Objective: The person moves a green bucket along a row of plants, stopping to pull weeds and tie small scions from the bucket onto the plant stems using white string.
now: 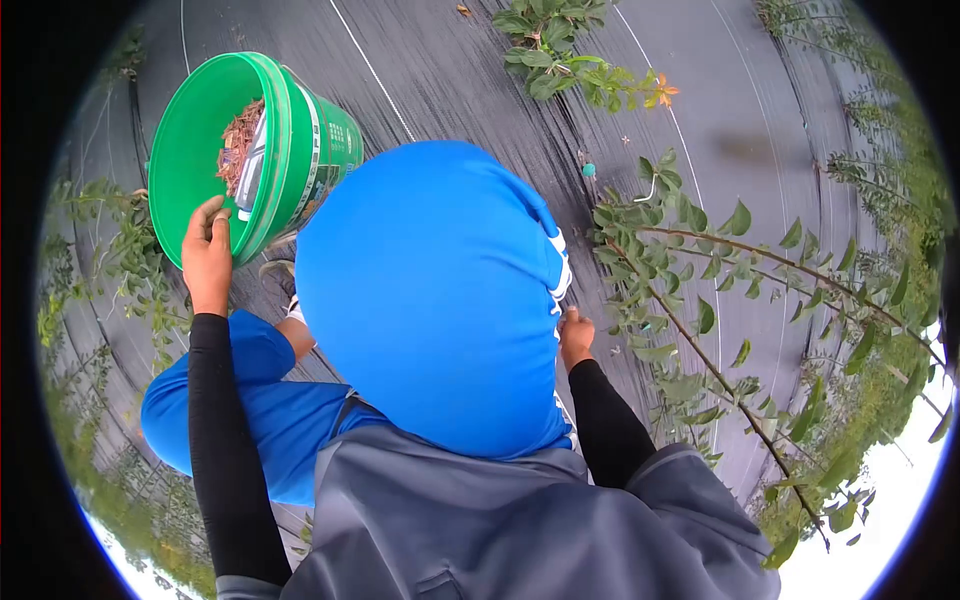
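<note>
A green plastic bucket (180, 140) stands tilted toward me at the upper left. Inside it lie a heap of small reddish-brown pieces (238, 140) and a white and grey object (253, 168), perhaps a container. My left hand (207, 265) is at the bucket's near rim, its fingertips over the opening. Thumb and fingers are drawn together there; anything between them is too small to make out. Beyond my blue-clad knee, my right hand (576, 338) is low by the ground cover with fingers curled. The knee partly hides it, and whatever it grips does not show.
Black ground cover (440, 70) with white lines spreads beneath me. A leafy plant with long branches (720, 270) reaches across the right side. Another small plant (550, 45) grows at the top, and a small green disc (588, 170) lies on the cover. Greenery borders the left.
</note>
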`<state>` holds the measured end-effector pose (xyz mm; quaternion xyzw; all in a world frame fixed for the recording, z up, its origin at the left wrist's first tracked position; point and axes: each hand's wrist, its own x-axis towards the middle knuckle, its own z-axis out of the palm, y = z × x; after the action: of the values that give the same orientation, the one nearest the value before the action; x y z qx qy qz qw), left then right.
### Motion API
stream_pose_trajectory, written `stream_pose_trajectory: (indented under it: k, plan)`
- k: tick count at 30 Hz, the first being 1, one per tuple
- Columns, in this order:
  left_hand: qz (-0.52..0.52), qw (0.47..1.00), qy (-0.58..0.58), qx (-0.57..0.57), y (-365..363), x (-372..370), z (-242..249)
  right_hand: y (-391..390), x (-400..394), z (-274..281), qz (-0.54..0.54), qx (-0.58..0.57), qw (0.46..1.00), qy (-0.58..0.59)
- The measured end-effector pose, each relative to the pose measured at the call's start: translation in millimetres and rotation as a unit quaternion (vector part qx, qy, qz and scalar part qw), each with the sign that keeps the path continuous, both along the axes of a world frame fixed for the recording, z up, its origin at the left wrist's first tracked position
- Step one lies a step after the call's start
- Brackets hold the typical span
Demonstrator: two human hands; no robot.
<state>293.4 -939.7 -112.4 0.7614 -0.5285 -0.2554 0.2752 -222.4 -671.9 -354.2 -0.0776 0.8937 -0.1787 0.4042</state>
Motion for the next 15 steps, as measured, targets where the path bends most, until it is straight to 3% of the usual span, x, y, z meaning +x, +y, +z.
stream_pose_trajectory:
  k: [2,4,5,7,13,15]
  plan:
    - [-0.031,0.998,-0.063,-0.011,2.5,-2.1,5.1,-29.2,39.1,66.9,0.004,-0.017,1.000,-0.017]
    - [-0.039,0.997,-0.060,-0.007,2.4,-2.7,11.7,-38.1,48.8,80.5,-0.026,-0.034,0.987,-0.155]
    - [-0.006,0.999,0.031,-0.012,3.4,-8.1,18.3,-38.7,53.2,89.4,-0.040,-0.041,0.973,-0.224]
    - [0.048,0.985,0.168,0.006,7.4,-24.5,50.3,-40.2,54.1,114.8,-0.026,-0.093,0.968,-0.232]
    - [-0.042,0.971,0.215,-0.093,12.4,-15.1,169.0,-87.0,65.5,173.7,0.041,-0.212,0.941,-0.261]
    - [-0.055,0.966,0.225,-0.111,17.7,-6.6,198.4,-96.6,62.1,203.9,0.113,-0.248,0.939,-0.211]
